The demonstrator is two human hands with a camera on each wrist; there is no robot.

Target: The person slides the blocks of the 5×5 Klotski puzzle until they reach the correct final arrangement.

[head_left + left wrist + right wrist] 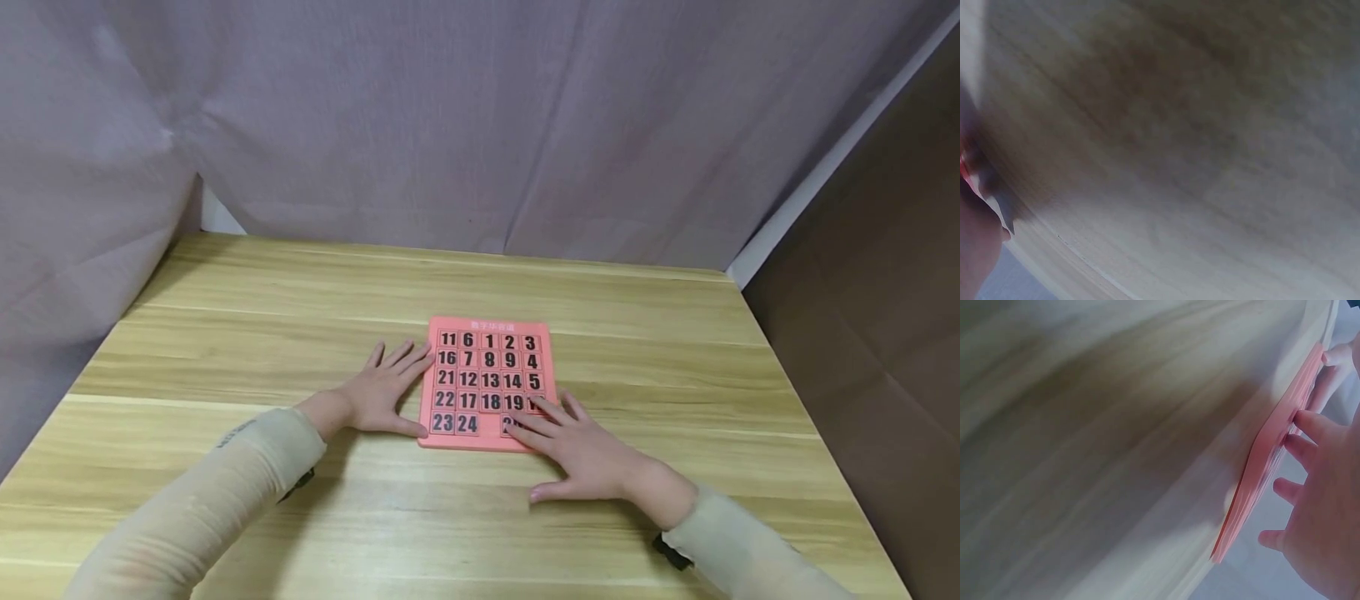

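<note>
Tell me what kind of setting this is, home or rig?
Probably a curtained recording booth rather than a home: a wooden table hemmed in by grey cloth drapes, with only a pink number sliding puzzle on it, both hands at its edges.

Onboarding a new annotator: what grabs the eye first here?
The pink number-tile sliding puzzle at the middle of the wooden table. The left hand lies flat against its left edge, and the right hand rests its fingers on the lower-right tiles. A grey curtain hangs behind.
</note>
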